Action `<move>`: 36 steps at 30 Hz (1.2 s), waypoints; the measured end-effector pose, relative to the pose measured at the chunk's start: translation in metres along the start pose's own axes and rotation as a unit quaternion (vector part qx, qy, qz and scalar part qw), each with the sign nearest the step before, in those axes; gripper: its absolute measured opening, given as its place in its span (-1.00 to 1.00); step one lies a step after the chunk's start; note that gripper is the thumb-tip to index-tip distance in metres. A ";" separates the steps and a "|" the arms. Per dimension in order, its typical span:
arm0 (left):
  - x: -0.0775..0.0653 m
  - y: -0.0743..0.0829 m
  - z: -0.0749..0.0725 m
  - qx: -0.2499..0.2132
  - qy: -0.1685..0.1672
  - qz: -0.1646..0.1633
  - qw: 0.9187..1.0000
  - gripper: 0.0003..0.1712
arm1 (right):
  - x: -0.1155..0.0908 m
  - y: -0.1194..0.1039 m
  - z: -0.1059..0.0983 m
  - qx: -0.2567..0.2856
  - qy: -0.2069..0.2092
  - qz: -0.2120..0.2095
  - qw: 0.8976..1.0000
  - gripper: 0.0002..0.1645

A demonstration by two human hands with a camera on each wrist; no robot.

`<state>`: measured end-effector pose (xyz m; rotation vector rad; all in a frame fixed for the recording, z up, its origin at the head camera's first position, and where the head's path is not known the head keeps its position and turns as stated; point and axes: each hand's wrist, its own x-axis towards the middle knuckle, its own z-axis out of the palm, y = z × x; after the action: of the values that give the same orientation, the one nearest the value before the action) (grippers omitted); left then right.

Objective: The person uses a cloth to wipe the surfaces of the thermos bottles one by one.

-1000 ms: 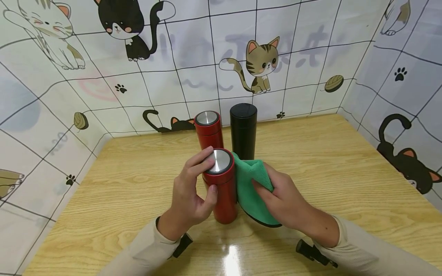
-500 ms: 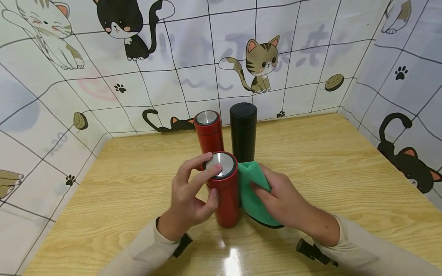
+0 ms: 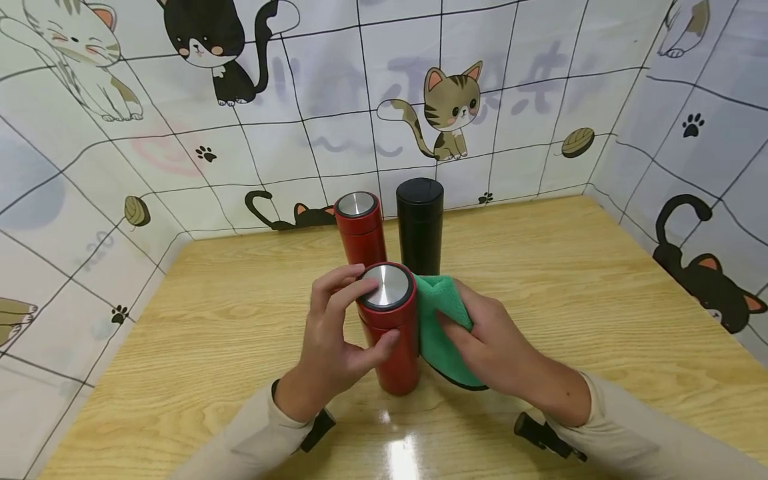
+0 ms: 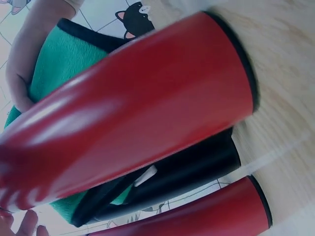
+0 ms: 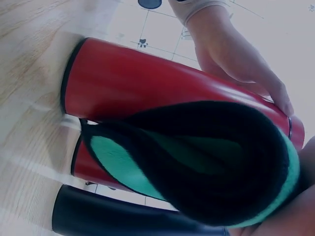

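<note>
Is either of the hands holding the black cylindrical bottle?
No, the left hand holds the nearer red cylindrical bottle and the right hand grips the green fabric cloth, while the black bottle stands behind them.

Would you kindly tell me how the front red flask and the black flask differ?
The front red flask has a silver top; the black flask has a black one. The left hand grips the front red flask; neither hand holds the black flask, standing farther back. Both are tall cylinders.
</note>
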<state>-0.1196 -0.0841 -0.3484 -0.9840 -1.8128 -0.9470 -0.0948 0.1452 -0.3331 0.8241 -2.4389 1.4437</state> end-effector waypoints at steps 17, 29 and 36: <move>-0.003 0.007 0.000 -0.078 -0.117 -0.275 0.951 -0.03 | 0.000 -0.002 0.003 0.007 0.026 0.014 1.000 -0.44; -0.005 0.007 0.004 -0.131 -0.135 -0.285 0.940 0.01 | -0.002 -0.003 0.005 0.010 0.041 0.016 0.999 -0.32; -0.006 0.006 0.009 -0.189 -0.148 -0.286 0.928 0.12 | -0.002 -0.002 0.005 0.012 0.036 0.012 0.999 -0.30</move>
<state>-0.1148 -0.0748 -0.3562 -0.8665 -2.2891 -1.6245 -0.0913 0.1409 -0.3344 0.7363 -2.3909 1.4886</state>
